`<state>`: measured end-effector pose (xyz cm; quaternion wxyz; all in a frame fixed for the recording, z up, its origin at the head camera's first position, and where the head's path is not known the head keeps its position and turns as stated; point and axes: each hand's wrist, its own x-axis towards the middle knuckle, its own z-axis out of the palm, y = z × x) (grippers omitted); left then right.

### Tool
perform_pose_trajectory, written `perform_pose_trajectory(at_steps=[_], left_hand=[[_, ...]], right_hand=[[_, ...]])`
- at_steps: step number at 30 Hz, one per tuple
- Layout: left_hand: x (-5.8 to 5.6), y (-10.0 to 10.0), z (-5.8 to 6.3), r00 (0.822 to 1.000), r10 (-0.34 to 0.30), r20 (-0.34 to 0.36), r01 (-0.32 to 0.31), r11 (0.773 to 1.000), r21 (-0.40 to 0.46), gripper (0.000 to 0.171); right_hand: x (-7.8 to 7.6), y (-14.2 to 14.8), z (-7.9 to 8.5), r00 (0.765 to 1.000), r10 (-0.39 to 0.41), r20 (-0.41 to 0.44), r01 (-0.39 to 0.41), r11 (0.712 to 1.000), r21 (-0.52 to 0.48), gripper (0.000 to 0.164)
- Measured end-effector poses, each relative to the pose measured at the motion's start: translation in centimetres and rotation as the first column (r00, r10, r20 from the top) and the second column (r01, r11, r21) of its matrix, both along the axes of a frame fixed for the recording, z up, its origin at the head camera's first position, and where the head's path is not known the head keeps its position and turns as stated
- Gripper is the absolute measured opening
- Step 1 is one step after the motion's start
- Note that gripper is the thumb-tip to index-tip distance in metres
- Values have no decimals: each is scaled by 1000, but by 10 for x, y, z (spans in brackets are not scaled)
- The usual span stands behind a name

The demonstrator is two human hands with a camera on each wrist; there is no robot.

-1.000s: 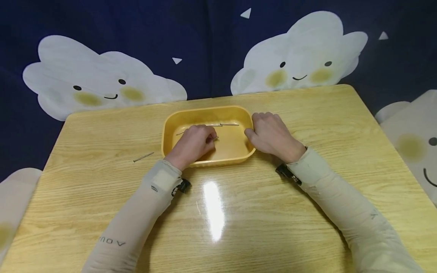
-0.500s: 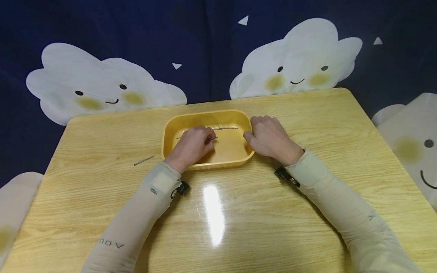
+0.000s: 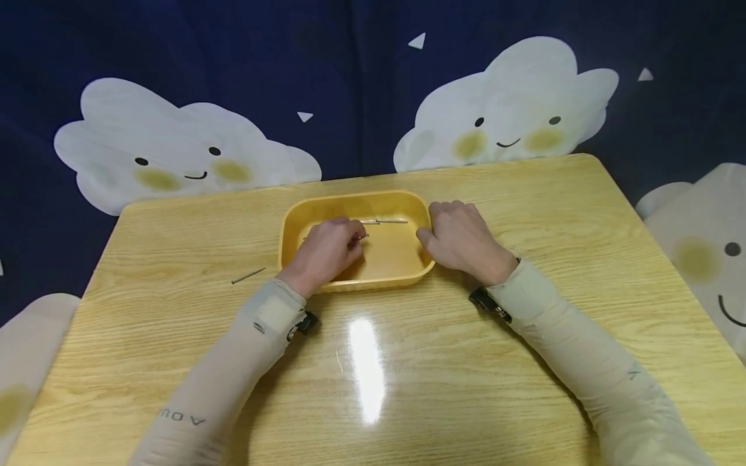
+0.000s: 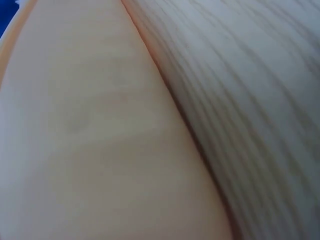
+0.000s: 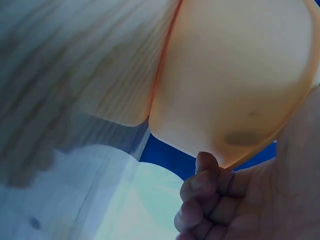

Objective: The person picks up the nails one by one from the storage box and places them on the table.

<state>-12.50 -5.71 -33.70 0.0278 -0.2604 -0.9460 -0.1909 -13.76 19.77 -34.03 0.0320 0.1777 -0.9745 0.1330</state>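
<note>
In the head view a yellow plastic bin point(image 3: 393, 259) sits on the wooden table. My left hand point(image 3: 323, 249) reaches over its near left side, with thumb and index finger pinching a thin nail point(image 3: 364, 237). Only a short end of that nail sticks out past the fingertips. Along the far side of the bin floor lie other nails point(image 3: 392, 221), partly covered by the left hand. My right hand point(image 3: 463, 239) grips the bin's right rim, thumb inside and fingers outside. The right wrist view shows its curled fingers point(image 5: 200, 185) against the bin wall point(image 5: 230, 75).
A single nail point(image 3: 248, 276) lies on the table point(image 3: 437, 362) left of the bin. Behind the table's far edge hangs a dark blue curtain point(image 3: 355, 77) with smiling clouds. The left wrist view is filled by the bin's outer wall point(image 4: 100, 150) and tabletop.
The head view has tilted up slightly, so everything sits lower in it. The left hand has shifted only a little inside the bin, and the right hand keeps its hold on the rim.
</note>
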Motion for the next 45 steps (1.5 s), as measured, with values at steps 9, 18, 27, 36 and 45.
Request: perform_pose_trajectory(at_steps=[9,18,27,36,45], left_hand=[[2,-12,3,1000,2,-23,-2,1000,-15,17],[5,-21,5,1000,1,-22,0,1000,21,19],[6,-25,1,999,4,-33,-2,999,39,17],[6,-22,1,999,-5,-44,7,999,51,17],[7,-25,2,998,-6,-63,9,999,46,17]], right_hand=[[-1,-1,-1,1000,-3,-11,3,1000,11,26],[-1,2,3,1000,-4,-13,5,1000,19,25],[0,3,4,999,30,-32,-29,998,52,26],[2,7,4,999,33,-42,-31,998,45,24],[1,5,2,999,34,-41,-32,999,40,24]])
